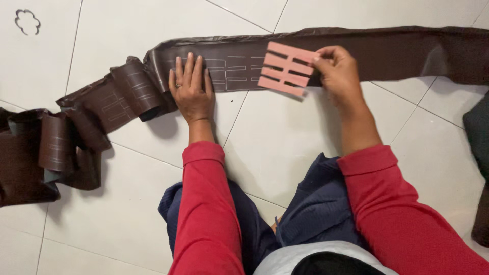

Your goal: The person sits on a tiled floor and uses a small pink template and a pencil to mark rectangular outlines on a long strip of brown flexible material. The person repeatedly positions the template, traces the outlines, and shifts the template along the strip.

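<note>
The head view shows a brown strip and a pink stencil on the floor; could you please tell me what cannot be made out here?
- Brown strip: its right end is cut off by the frame edge; its left end is lost in curled folds.
- Strip under the pink stencil: hidden, so any marks there cannot be seen.
- Right hand: fingertips behind the stencil's edge.
- Left hand: covers the strip beneath its palm.
- Dark cloth: cut off at right.
</note>
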`<action>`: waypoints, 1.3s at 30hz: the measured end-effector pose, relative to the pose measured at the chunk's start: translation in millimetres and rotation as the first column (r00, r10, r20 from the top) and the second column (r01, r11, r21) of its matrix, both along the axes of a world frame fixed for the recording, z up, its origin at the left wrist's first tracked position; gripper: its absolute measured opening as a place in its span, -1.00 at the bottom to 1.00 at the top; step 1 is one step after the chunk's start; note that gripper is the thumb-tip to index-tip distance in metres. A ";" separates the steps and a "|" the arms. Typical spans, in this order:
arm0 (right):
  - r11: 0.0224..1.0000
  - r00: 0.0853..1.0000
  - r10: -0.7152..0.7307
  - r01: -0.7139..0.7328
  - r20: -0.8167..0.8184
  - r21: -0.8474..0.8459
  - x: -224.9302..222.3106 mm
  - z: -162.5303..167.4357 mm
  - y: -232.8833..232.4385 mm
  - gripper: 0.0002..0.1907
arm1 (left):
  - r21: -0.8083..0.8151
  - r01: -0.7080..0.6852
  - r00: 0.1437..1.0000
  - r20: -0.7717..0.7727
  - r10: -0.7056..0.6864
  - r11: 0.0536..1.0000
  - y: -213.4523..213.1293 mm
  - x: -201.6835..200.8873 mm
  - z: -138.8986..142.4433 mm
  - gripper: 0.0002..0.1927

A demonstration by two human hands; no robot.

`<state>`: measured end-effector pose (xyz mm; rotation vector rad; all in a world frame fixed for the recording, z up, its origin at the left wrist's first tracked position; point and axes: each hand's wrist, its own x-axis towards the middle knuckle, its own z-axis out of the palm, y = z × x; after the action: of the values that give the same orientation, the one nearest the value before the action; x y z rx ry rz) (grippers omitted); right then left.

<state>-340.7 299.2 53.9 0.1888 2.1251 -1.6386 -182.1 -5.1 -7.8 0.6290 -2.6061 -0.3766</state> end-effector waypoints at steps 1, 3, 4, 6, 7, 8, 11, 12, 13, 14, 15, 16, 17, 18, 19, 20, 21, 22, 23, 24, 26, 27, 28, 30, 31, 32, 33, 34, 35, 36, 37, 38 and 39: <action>0.999 0.999 -0.028 0.029 0.029 -0.027 -2.5 7.0 9.3 -0.84 | -0.010 0.004 1.000 -0.002 -0.004 1.000 0.6 3.8 -0.4 -0.68; 0.997 0.997 -0.074 0.074 0.020 0.017 2.8 24.8 25.0 -0.84 | -0.030 0.018 1.000 -0.016 -0.019 0.999 3.2 4.8 1.7 -0.69; 0.995 0.995 -0.097 0.096 0.011 0.038 7.6 34.8 31.3 -0.84 | -0.095 0.021 1.000 0.003 -0.020 0.995 6.5 4.0 3.4 -0.67; 0.988 0.990 -0.141 0.141 -0.016 0.059 23.0 50.9 38.6 -0.84 | -0.225 0.029 0.999 0.045 -0.020 0.974 15.3 1.0 13.2 -0.63; 0.984 0.987 -0.161 0.162 -0.031 0.070 29.9 56.7 41.2 -0.84 | -0.154 0.080 0.996 0.054 -0.072 0.985 24.0 -2.4 19.1 -0.59; 0.984 0.984 -0.175 0.176 -0.023 0.041 37.0 59.1 40.8 -0.84 | -0.084 0.130 0.990 0.064 -0.125 0.988 37.3 -4.5 25.7 -0.53; 0.981 0.981 -0.193 0.193 0.019 0.005 57.8 51.9 34.1 -0.84 | 0.145 0.233 0.939 0.224 -0.261 0.962 87.0 9.4 48.2 -0.26; 0.985 0.985 -0.172 0.172 0.025 0.013 56.9 45.2 28.1 -0.84 | 0.187 0.217 0.930 0.257 -0.261 0.958 98.2 13.4 54.6 -0.22; 0.988 0.988 -0.151 0.150 0.035 0.025 54.7 39.5 24.9 -0.84 | 0.231 0.198 0.919 0.293 -0.263 0.953 108.2 19.8 59.7 -0.17; 0.994 0.993 -0.112 0.112 -0.033 -0.010 50.0 34.8 23.5 -0.83 | 0.279 0.176 0.903 0.336 -0.267 0.944 114.4 23.3 62.4 -0.11; 0.997 0.992 -0.072 0.068 -0.100 -0.044 40.3 28.7 19.5 -0.83 | 0.285 0.193 0.901 0.327 -0.284 0.939 115.0 22.3 61.8 -0.11; 0.996 0.984 -0.037 0.023 -0.172 -0.081 31.2 22.7 14.2 -0.83 | 0.285 0.213 0.900 0.315 -0.301 0.935 111.7 19.7 59.8 -0.10; 0.994 0.980 -0.056 0.037 -0.191 -0.102 21.8 20.0 14.2 -0.83 | 0.291 0.235 0.900 0.295 -0.321 0.927 111.9 13.8 56.4 -0.10; 0.991 0.976 -0.074 0.049 -0.205 -0.123 13.3 18.0 14.4 -0.82 | 0.281 0.254 0.899 0.284 -0.332 0.926 110.5 6.4 51.8 -0.11; 0.987 0.973 -0.095 0.064 -0.212 -0.148 11.9 15.6 13.2 -0.82 | 0.267 0.272 0.895 0.282 -0.345 0.925 105.4 -1.7 46.6 -0.12; 0.987 0.978 -0.122 0.102 -0.171 -0.126 11.7 14.3 14.7 -0.81 | 0.260 0.293 0.892 0.271 -0.361 0.920 105.7 -8.1 41.9 -0.13; 0.985 0.980 -0.148 0.135 -0.135 -0.104 10.2 12.6 14.6 -0.80 | 0.261 0.298 0.884 0.287 -0.368 0.918 108.2 -11.0 38.9 -0.13; 0.982 0.981 -0.172 0.163 -0.094 -0.091 10.5 9.8 13.0 -0.78 | 0.253 0.296 0.877 0.309 -0.368 0.921 108.5 -12.8 36.6 -0.14; 0.986 0.978 -0.168 0.164 -0.124 -0.037 10.3 6.5 10.9 -0.75 | 0.244 0.293 0.868 0.338 -0.365 0.924 107.3 -12.2 34.7 -0.14; 0.985 0.975 -0.166 0.171 -0.150 0.019 10.5 3.7 9.8 -0.72 | 0.240 0.309 0.864 0.334 -0.377 0.920 106.5 -10.5 33.8 -0.16; 0.978 0.960 -0.103 0.145 -0.260 0.149 13.4 0.7 12.1 -0.65 | 0.242 0.356 0.851 0.316 -0.420 0.903 108.4 -8.6 32.5 -0.20; 0.969 0.940 -0.026 0.107 -0.341 0.223 14.0 -0.2 12.9 -0.62 | 0.262 0.352 0.848 0.317 -0.425 0.899 108.0 -7.7 32.2 -0.19; 0.952 0.909 0.059 0.073 -0.412 0.298 14.7 -0.1 14.5 -0.59 | 0.281 0.346 0.846 0.318 -0.427 0.895 105.7 -6.6 32.2 -0.18; 0.878 0.931 0.167 0.009 -0.325 0.479 20.3 4.4 21.7 -0.59 | 0.287 0.347 0.847 0.313 -0.429 0.893 103.1 -5.6 32.3 -0.19; 0.828 0.937 0.219 -0.031 -0.271 0.560 22.1 6.7 23.2 -0.60 | 0.277 0.350 0.851 0.306 -0.427 0.895 102.2 -5.6 32.6 -0.20; 0.825 0.926 0.249 -0.050 -0.282 0.563 22.9 8.5 22.9 -0.49 | 0.269 0.351 0.854 0.301 -0.424 0.897 102.0 -5.2 33.4 -0.22; 0.820 0.916 0.279 -0.070 -0.290 0.568 23.8 10.7 22.4 -0.38 | 0.265 0.372 0.842 0.306 -0.444 0.889 102.7 -5.0 34.3 -0.23; 0.814 0.904 0.307 -0.088 -0.296 0.574 25.0 13.4 21.7 -0.26 | 0.263 0.394 0.829 0.312 -0.464 0.881 103.6 -4.8 36.0 -0.25; 0.799 0.889 0.354 -0.125 -0.291 0.588 25.3 16.0 19.6 -0.17 | 0.257 0.416 0.817 0.316 -0.482 0.872 103.5 -4.5 38.1 -0.27; 0.784 0.870 0.400 -0.162 -0.288 0.599 24.8 18.8 16.9 -0.07 | 0.246 0.408 0.821 0.323 -0.471 0.879 103.1 -3.9 41.2 -0.30; 0.767 0.849 0.445 -0.197 -0.284 0.610 25.0 22.1 14.4 0.03 | 0.236 0.400 0.824 0.330 -0.460 0.886 102.0 -3.1 44.9 -0.33; 0.736 0.850 0.470 -0.228 -0.239 0.638 25.9 25.6 12.0 0.08 | 0.225 0.392 0.828 0.337 -0.449 0.892 100.5 -2.5 49.1 -0.36; 0.703 0.848 0.493 -0.257 -0.193 0.663 27.9 29.3 9.2 0.14 | 0.209 0.378 0.843 0.325 -0.429 0.902 98.0 -1.5 53.8 -0.44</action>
<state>-312.7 308.4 83.2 -0.3776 2.6919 -0.7208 -183.6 93.0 46.0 0.1875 -3.0968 -0.6268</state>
